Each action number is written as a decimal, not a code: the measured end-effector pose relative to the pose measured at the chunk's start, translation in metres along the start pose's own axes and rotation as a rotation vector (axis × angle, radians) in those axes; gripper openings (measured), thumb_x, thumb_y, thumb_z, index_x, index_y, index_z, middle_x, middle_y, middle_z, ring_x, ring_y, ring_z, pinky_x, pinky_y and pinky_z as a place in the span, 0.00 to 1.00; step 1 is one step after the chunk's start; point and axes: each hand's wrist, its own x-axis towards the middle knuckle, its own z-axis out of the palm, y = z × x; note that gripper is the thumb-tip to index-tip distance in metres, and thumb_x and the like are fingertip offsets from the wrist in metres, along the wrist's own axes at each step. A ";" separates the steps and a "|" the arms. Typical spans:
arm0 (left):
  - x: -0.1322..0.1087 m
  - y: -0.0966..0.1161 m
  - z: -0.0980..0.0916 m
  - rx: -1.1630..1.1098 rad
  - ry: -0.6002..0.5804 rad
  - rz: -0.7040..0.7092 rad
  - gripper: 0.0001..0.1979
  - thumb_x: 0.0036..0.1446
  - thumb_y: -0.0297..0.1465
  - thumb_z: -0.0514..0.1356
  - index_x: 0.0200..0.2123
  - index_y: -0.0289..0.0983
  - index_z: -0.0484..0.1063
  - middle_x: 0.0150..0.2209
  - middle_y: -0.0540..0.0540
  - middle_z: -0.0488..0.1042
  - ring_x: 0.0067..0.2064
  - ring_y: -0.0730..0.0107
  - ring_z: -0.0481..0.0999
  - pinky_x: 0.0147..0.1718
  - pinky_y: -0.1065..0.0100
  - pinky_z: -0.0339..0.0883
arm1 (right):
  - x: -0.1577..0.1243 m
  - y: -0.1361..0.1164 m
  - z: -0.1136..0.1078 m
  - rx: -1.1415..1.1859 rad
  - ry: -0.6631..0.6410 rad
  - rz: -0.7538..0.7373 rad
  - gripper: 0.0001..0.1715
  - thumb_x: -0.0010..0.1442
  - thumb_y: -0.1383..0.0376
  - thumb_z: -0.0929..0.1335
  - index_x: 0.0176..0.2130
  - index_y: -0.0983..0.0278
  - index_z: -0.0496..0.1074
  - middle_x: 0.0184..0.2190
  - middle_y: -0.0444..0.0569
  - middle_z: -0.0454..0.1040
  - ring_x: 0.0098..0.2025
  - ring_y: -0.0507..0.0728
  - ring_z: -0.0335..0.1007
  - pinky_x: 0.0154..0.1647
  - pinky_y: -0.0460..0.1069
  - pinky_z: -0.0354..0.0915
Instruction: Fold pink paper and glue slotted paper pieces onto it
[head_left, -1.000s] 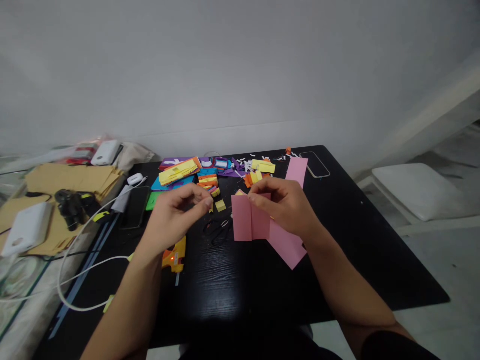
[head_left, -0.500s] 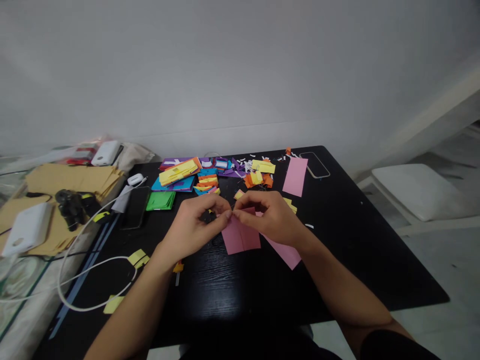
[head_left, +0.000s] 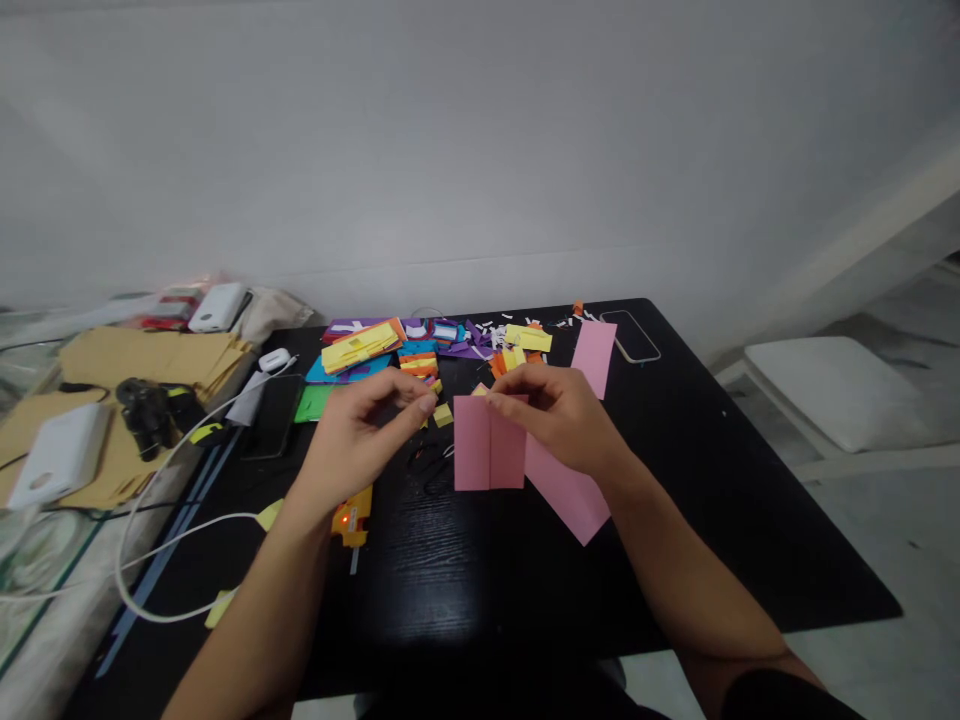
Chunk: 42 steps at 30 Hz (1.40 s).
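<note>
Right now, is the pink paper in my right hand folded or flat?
Folded: the pink paper shows a vertical crease down its middle, right hand pinching its top.

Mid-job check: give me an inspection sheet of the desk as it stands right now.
Surface: black table, glossy.
Job's things: folded pink paper held upright; pink sheet below the hand; pink strip farther back.
Clutter: coloured paper scraps, glue gun with light on, dark phone.
Grippers: right hand pinches the folded paper's top edge; left hand pinched, apart from it, contents unclear.
Cables: white cable looping off the left edge.
Surroundings: white wall; brown envelopes left; white cushion right.
</note>
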 end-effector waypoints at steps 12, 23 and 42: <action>0.000 -0.004 0.008 -0.086 -0.120 0.035 0.13 0.64 0.29 0.70 0.52 0.40 0.81 0.39 0.47 0.84 0.39 0.70 0.83 0.43 0.68 0.78 | 0.002 0.003 0.005 0.050 0.002 0.045 0.07 0.64 0.59 0.76 0.39 0.61 0.84 0.36 0.47 0.86 0.38 0.55 0.79 0.40 0.51 0.73; -0.001 -0.005 0.005 -0.028 -0.177 0.018 0.11 0.65 0.31 0.68 0.50 0.40 0.83 0.43 0.44 0.84 0.40 0.68 0.82 0.42 0.65 0.76 | 0.001 0.004 0.010 0.076 0.017 0.080 0.08 0.63 0.58 0.76 0.39 0.61 0.83 0.38 0.49 0.85 0.40 0.57 0.79 0.43 0.53 0.73; 0.000 -0.001 0.013 -0.149 0.058 -0.102 0.05 0.62 0.34 0.71 0.38 0.39 0.82 0.32 0.48 0.83 0.32 0.71 0.79 0.32 0.69 0.76 | 0.000 0.002 0.011 0.368 -0.064 0.197 0.35 0.71 0.36 0.64 0.42 0.60 0.84 0.38 0.53 0.84 0.40 0.60 0.81 0.41 0.55 0.79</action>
